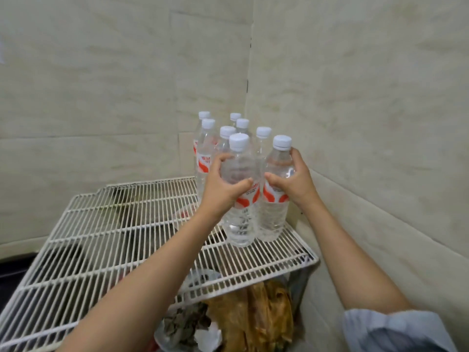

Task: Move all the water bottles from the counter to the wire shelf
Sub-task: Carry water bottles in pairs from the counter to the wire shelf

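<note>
Gripped in the left hand (223, 184), fingers wrapped round its upper body: front bottle (239, 224), upright on the wire shelf (114, 237) towards its far right corner. Clasped likewise in the right hand (297, 179): second bottle (275, 214), just to the right, touching the first, also on the shelf. Behind, at the shelf's far edge, six more bottles (205, 148) with white caps. On white labels (247, 199), red-orange swooshes; writing too blurred to read.

Left part of wire shelf (106, 240) was free, approach from front & left open. The bottles (206, 148) stood packed in back-right corner; walls (368, 123) closed it behind & on right.
</note>
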Demonstrator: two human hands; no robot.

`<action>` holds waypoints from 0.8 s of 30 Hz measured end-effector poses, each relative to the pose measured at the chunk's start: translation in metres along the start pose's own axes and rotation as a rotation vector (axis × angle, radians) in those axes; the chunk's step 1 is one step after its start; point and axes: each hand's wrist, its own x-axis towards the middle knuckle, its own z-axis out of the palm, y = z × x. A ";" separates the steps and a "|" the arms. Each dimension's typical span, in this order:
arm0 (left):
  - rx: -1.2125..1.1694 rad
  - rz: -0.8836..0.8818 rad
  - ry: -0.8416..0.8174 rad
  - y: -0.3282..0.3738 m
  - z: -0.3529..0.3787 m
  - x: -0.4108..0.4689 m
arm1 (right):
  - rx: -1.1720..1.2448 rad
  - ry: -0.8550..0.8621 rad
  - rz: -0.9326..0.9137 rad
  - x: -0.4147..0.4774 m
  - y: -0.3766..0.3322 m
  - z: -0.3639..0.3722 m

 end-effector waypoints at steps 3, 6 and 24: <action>0.077 -0.018 -0.034 -0.005 0.007 0.006 | 0.023 -0.095 0.027 0.011 0.007 -0.008; 0.156 -0.034 -0.094 -0.003 0.007 0.011 | 0.015 -0.148 -0.013 0.014 0.010 -0.013; 0.399 -0.021 0.221 -0.020 -0.025 -0.045 | -0.193 0.357 -0.319 -0.061 0.020 0.018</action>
